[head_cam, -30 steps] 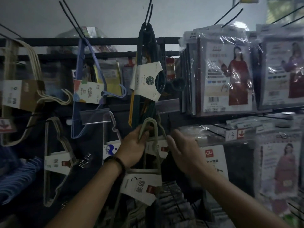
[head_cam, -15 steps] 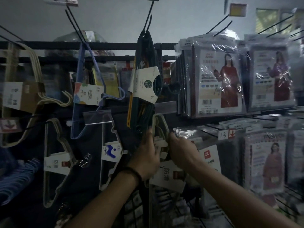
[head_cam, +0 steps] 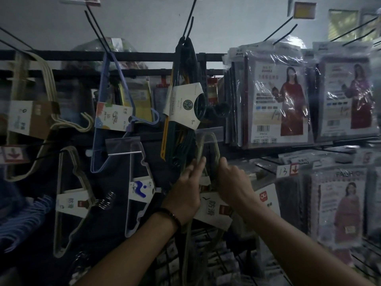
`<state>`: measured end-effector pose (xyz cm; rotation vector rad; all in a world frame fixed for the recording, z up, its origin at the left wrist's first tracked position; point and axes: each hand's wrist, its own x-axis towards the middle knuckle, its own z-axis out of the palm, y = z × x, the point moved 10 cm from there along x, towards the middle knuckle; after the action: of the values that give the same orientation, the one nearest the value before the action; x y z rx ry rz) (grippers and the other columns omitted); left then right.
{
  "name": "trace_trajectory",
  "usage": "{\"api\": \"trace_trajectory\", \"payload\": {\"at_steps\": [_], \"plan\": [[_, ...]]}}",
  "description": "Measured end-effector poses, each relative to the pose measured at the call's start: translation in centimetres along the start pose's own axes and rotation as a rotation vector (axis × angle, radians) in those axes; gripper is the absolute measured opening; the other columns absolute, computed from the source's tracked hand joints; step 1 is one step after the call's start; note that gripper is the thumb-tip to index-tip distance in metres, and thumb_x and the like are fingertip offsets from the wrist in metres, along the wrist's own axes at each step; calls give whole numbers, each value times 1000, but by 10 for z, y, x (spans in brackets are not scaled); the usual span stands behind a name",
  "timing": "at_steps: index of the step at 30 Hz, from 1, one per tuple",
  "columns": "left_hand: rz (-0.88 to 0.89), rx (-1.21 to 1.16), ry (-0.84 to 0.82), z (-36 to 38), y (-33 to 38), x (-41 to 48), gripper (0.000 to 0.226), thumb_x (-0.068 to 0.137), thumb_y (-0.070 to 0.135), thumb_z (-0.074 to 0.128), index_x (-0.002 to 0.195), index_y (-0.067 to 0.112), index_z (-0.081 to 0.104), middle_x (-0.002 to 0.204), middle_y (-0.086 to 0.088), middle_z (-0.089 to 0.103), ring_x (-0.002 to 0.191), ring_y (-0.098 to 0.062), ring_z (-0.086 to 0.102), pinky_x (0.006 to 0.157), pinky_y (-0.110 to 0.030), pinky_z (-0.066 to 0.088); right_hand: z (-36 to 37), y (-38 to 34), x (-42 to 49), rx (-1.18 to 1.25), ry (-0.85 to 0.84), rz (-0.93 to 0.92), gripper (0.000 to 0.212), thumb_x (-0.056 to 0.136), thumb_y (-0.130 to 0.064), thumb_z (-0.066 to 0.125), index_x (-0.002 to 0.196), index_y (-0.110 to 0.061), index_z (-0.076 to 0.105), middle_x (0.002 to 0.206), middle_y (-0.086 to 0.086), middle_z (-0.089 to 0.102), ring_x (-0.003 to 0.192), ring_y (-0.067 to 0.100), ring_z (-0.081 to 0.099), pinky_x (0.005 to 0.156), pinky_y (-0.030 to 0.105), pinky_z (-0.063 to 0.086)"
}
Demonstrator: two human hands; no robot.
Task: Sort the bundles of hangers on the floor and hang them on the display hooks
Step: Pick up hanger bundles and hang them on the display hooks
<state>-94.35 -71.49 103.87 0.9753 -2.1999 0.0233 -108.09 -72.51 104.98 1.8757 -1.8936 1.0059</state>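
Thin pale hanger bundle point(head_cam: 199, 150), card-sleeved, in left hand point(head_cam: 185, 188) and right hand point(head_cam: 233, 182).

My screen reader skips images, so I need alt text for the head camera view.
A left hand and right hand hold a pale hanger bundle up at a dim display rack, beside a dark green hanger bundle. Blue hangers hang to the left, packaged garments to the right.

Shop: packaged goods point(head_cam: 276, 102) on display hooks point(head_cam: 280, 34), price tag point(head_cam: 287, 171).
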Motion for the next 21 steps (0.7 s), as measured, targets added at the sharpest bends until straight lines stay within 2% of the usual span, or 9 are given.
{"api": "trace_trajectory", "payload": {"at_steps": [1, 3, 5, 8, 10, 13, 16, 19, 21], "plan": [[-23, 23, -18, 3, -3, 2, 86, 101, 0, 47, 164, 38, 3, 173, 0, 5, 156, -25, 23, 121, -37, 37, 4, 1, 6, 12, -7, 7, 18, 102, -21, 56, 112, -19, 41, 84, 4, 66, 65, 20, 65, 59, 37, 61], [-85, 83, -64, 8, -12, 3, 78, 103, 13, 49, 163, 37, 5, 173, 6, -9, 152, -31, 31, 113, -45, 46, 19, 3, 20, 34, -45, 43, 19, 102, -20, 55, 116, -19, 41, 86, 5, 64, 71, 22, 65, 62, 39, 61], [-142, 130, -133, 18, -24, 1, 72, 103, 30, 49, 162, 37, 8, 172, 9, -12, 145, -36, 40, 106, -50, 50, 39, 5, 32, 30, -108, 75, 19, 102, -18, 52, 118, -18, 40, 88, 5, 59, 78, 23, 62, 66, 40, 56], [-183, 186, -232, 35, -42, -3, 75, 98, 39, 55, 162, 35, 15, 171, 11, -8, 149, -32, 35, 115, -47, 43, 62, 1, 50, 27, -124, 47, 25, 102, -10, 46, 127, -10, 43, 107, 17, 68, 93, 34, 69, 77, 47, 60], [-184, 221, -268, 45, -51, -5, 75, 95, 43, 55, 161, 34, 20, 170, 10, 0, 149, -31, 34, 118, -44, 39, 70, -1, 59, 36, -110, 34, 29, 104, -8, 39, 132, -5, 45, 117, 20, 68, 104, 39, 69, 83, 47, 58], [-211, 201, -288, 52, -60, -7, 73, 90, 54, 50, 158, 40, 27, 169, 10, 10, 148, -26, 36, 119, -41, 39, 79, -1, 73, -19, -78, 22, 27, 107, -9, 36, 130, -2, 47, 119, 20, 70, 106, 38, 71, 82, 45, 57], [-270, 203, -307, 56, -66, -11, 70, 91, 56, 49, 156, 37, 33, 170, 4, 13, 149, -24, 34, 122, -37, 34, 93, 1, 85, -62, -69, -5, 31, 107, -9, 37, 135, 3, 45, 121, 19, 70, 105, 35, 73, 82, 42, 59], [-314, 236, -318, 55, -67, -13, 65, 97, 45, 55, 157, 29, 35, 169, 0, 15, 151, -24, 31, 122, -32, 31, 109, 6, 100, -48, -121, -9, 45, 105, -5, 40, 147, 9, 34, 128, 22, 67, 112, 36, 70, 87, 43, 58], [-348, 234, -320, 53, -68, -14, 63, 97, 42, 57, 156, 29, 37, 168, 1, 19, 150, -25, 32, 121, -30, 32, 118, 10, 105, 19, -175, 7, 45, 104, -5, 43, 147, 7, 35, 128, 24, 65, 114, 40, 68, 89, 46, 57]]}}
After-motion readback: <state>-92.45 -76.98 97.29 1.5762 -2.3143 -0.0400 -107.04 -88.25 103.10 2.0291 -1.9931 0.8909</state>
